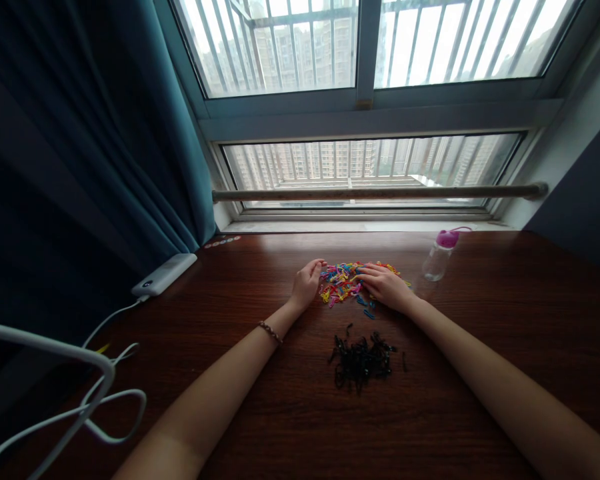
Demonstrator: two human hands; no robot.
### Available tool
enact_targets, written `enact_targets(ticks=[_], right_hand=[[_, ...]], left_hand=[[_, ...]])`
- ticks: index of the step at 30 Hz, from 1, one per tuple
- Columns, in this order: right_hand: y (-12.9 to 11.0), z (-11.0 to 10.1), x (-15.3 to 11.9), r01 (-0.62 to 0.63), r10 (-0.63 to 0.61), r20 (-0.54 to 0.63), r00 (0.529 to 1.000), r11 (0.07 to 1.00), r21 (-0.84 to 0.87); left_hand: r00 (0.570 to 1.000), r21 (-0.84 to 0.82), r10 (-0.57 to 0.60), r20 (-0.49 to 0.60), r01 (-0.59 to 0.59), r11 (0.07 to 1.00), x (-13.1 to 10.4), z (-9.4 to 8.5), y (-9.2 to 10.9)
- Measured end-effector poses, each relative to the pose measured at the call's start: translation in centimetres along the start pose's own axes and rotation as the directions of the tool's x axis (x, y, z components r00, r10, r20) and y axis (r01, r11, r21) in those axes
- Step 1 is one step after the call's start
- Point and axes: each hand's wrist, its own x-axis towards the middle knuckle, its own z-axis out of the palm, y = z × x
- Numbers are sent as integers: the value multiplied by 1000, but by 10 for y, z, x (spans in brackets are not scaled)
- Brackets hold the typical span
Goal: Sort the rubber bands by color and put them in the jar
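Note:
A heap of small, bright, clip-like pieces (341,280) in yellow, pink, blue, red and other colours lies on the brown wooden table. My left hand (307,283) rests on edge at the heap's left side, its fingers stretched forward and slightly curved, with nothing visible in it. Palm down, my right hand (387,287) lies over the right part of the heap, fingers extended and hiding some pieces. Several blue pieces (367,311) sit loose just in front of the heap. Nearer to me, between my forearms, is a tangled pile of small black pieces (363,360).
A clear bottle with a pink lid (438,257) stands at the back right. A white power bank (165,275) with a white cable (113,323) lies at the left beside the blue curtain (180,167). Behind the table are a rail (380,194) and a window.

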Motion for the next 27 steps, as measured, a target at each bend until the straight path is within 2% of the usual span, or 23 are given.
enact_targets(ticks=[4,7,10,12,17,21,23,27], right_hand=[[20,-2,-5,-204,198,-82,977,976,-74],[24,-2,-8,-348,336,-131,933,934,-82],[22,-3,-8,-392,379,-146,914,917,-75],[21,-5,-7,-383,373,-147,916,923,-47],[20,-7,-4,-382,408,-160,899,908,171],[19,-6,-1,-429,522,-213,826,827,363],[16,-6,1,-414,562,-197,803,764,495],[8,-5,8,-278,474,-102,874,662,696]], left_hand=[[994,200,49,95,-67,977,-1,0,2],[969,312,83,233,-156,937,-3,2,5],[916,328,117,383,-254,910,-6,2,10],[888,302,156,433,-306,903,-7,2,13],[888,268,216,406,-341,901,-6,1,16],[902,268,218,372,-330,905,-7,1,16],[911,267,219,350,-321,909,-7,0,17],[934,299,216,284,-301,906,-8,0,15]])
